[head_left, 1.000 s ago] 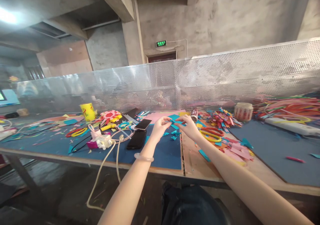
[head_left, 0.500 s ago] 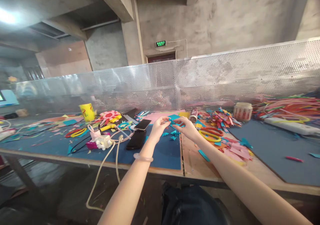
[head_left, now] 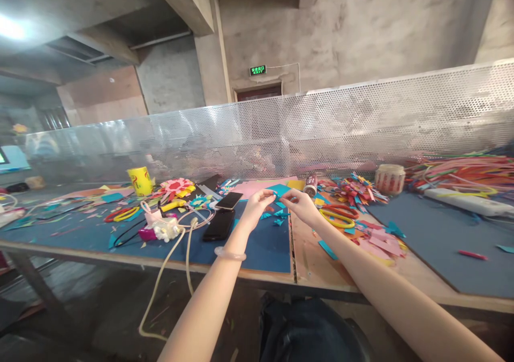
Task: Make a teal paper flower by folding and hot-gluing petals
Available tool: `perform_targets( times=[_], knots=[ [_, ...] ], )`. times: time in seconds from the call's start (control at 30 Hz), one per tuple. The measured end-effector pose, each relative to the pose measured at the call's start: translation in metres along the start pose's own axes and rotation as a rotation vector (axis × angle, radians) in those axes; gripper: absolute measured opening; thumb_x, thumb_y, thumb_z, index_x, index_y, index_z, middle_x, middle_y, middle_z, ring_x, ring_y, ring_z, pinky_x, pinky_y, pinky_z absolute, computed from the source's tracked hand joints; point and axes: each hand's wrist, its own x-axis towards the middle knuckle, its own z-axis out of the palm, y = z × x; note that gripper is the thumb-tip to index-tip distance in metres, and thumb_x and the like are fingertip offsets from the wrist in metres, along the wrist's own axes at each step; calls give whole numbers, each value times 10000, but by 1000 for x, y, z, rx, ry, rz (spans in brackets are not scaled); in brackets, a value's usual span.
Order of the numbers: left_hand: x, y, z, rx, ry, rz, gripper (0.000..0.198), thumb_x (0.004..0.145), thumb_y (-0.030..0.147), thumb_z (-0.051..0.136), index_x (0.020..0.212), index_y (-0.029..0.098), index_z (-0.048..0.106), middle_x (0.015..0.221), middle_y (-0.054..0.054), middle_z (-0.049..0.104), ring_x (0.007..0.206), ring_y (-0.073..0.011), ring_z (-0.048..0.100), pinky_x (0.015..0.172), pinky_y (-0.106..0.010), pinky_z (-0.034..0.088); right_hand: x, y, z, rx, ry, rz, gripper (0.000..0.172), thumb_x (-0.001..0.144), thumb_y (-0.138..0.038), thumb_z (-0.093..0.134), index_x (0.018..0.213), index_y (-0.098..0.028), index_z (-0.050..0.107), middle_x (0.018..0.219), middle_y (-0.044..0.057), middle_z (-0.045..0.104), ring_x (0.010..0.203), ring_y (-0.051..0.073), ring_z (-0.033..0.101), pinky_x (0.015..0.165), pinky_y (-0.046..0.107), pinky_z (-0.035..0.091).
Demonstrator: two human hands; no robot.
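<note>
Left hand and right hand meet mid-frame above the bench, fingers of both clamped on a small teal paper piece. Toward frame left a black phone lies flat; farther back, a perforated screen spans the frame.

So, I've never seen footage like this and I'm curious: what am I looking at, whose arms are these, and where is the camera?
There is no machine here. These are one person's two bare arms, filmed by a single camera worn on their head that looks forward and down, so you see what they see. The left hand and right hand pinch a small teal piece of paper between their fingertips, above a wooden table with blue mats. On it lie coloured paper scraps, two black phones, red-and-yellow-handled scissors, a yellow cup and a white power strip. A perforated metal screen stands behind.
</note>
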Motion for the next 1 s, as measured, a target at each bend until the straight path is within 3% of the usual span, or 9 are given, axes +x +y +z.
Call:
perform_targets(
  times=[0.27, 0.57, 1.0],
  knots=[
    [-1, 1, 2, -48, -24, -34, 245, 672, 311, 689, 839, 145, 619, 839, -43, 603, 807, -169, 585, 617, -271, 503, 0, 0, 0, 9, 12, -21, 147, 749, -318, 569, 704, -182, 603, 713, 14, 608, 683, 154, 570, 639, 290, 456],
    [-2, 3, 0, -37, -54, -105, 273, 664, 329, 706, 863, 157, 633, 795, -37, 622, 686, -131, 603, 456, -176, 372, 0, 1, 1, -7, 13, -63, 95, 746, -251, 561, 688, -185, 596, 715, 3, 585, 677, 141, 551, 636, 277, 442],
    [-2, 3, 1, -187, -78, -135, 193, 664, 212, 706, 818, 121, 631, 809, -48, 635, 753, -140, 615, 640, -249, 468, -1, -4, -2, -36, 4, -74, 99, 753, -247, 549, 705, -189, 614, 711, 4, 585, 682, 140, 553, 637, 273, 441]
  ],
)
